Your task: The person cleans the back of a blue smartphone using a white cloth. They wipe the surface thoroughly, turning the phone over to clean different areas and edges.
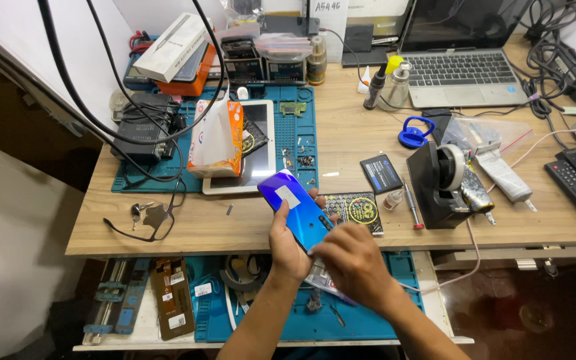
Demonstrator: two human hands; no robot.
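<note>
Step in hand, by the look of it: work on the back of one blue phone [296,208], held up over the desk edge [168,233]. Left hand [287,241] grips it from below, fingers wrapped round its near end w/ thumb on the side. Right hand [353,261] is closed over the phone's lower end; fingertips hidden, so can't tell if they pinch a tool or the cover edge. Next move prob. needs a steady left grip and light, precise pressure at that end. Counts: 1 phone, 2 hands; beyond the fingers 1 white tablet [261,143], 1 laptop [458,63], 1 tape dispenser [438,183], 1 blue suction cup [415,133].
</note>
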